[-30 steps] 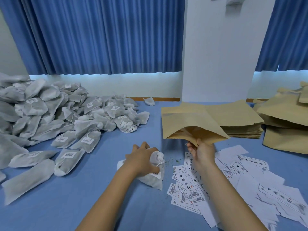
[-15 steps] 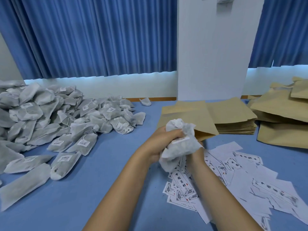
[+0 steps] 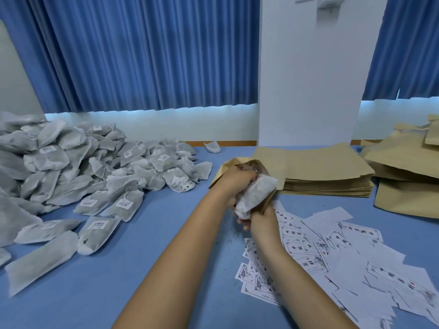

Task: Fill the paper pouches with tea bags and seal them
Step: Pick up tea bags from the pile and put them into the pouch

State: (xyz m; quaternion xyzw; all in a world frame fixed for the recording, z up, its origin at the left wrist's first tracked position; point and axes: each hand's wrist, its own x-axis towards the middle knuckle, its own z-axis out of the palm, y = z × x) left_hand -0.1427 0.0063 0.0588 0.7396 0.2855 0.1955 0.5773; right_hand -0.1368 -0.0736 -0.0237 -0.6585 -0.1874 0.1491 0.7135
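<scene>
Tea bag now partway inside pouch

- Blue worktop, reaches the far wall.
- Left: big heap of white tea bags, some with barcode tags facing up. Loose ones trail toward the near edge.
- Far edge, mid: one stray bag, apart from the heap.
- Centre-right: neat stack of flat brown paper pouches.
- Far right: looser pouch pile.
- Near right: printed white slips, scattered and overlapping, some blank side up.
- Dark specks just left of the slips.
</scene>
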